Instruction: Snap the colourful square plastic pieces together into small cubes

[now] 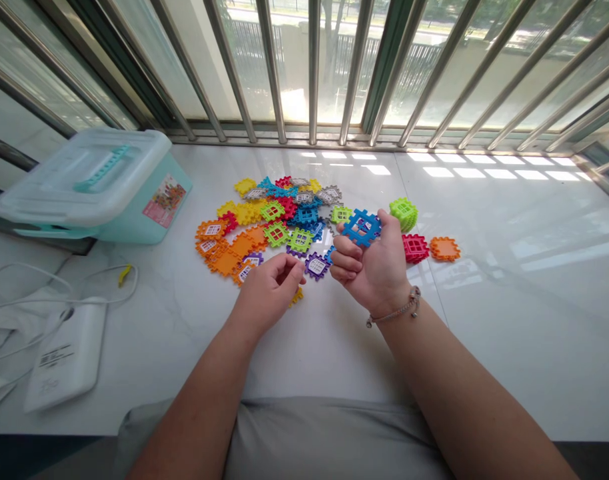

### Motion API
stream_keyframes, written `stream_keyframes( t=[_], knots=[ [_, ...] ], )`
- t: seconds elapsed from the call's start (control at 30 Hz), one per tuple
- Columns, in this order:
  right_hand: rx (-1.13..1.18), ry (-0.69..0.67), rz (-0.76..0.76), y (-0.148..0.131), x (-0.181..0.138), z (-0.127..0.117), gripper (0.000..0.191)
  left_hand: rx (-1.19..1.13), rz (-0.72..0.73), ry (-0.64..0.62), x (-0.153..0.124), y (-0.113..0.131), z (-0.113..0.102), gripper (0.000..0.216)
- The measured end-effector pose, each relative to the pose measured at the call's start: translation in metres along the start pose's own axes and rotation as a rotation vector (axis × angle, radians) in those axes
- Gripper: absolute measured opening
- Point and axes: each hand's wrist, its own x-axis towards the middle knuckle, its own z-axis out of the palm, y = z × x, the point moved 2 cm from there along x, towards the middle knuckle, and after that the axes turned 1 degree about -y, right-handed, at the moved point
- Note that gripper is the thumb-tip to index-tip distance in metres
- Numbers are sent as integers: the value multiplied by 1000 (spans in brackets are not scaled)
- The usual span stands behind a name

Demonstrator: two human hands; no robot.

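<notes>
Blue plastic shows first from where I stand: a notched tile (362, 228) with a window grid, raised above the white table (509, 320). Seen from the head camera, the right hand (372, 267) pinches it between thumb and forefinger, the other fingers curled toward the palm. A beaded bracelet (397, 311) circles that wrist. The left hand (272, 283) is bent inward, thumb close to the fingertips; I cannot tell whether anything is held in it. A yellow piece (297, 297) peeks out just beside it, partly hidden.

Between the hands lies a purple tile (317, 265). Beyond them spreads a loose pile, with orange tiles (227, 261) at its left edge and lime tiles (276, 234) near the middle. Right of the raised tile stand a green stack (403, 215) and a red stack (415, 248), with an orange square (445, 249) beside the red one. Far left sits a lidded mint box (167, 207); nearer, a white power bank (72, 353) lies among cables. Metal bars (313, 80) line the window.
</notes>
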Motion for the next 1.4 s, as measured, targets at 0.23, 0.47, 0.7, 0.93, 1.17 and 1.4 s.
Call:
stream_keyframes(
  t=[0.23,0.47,0.7,0.93,1.17,1.4],
  knots=[
    [-8,42,48,4,2,1,56,97,59,-33,-2,4,0,35],
    [-28,49,36,4,2,0,59,70,53,-28,-2,4,0,37],
    [-4,68,22,2,2,-1,60,45,29,-31,-2,3,-1,38],
    [-1,71,16,1,1,-2,61,49,19,-9,-3,4,-2,37],
    [-135,17,12,2,1,-1,64,-37,25,-2,-1,4,-1,39],
    [-515,-38,-187,14,0,4,59,-276,49,77,1,0,-4,53]
  ],
)
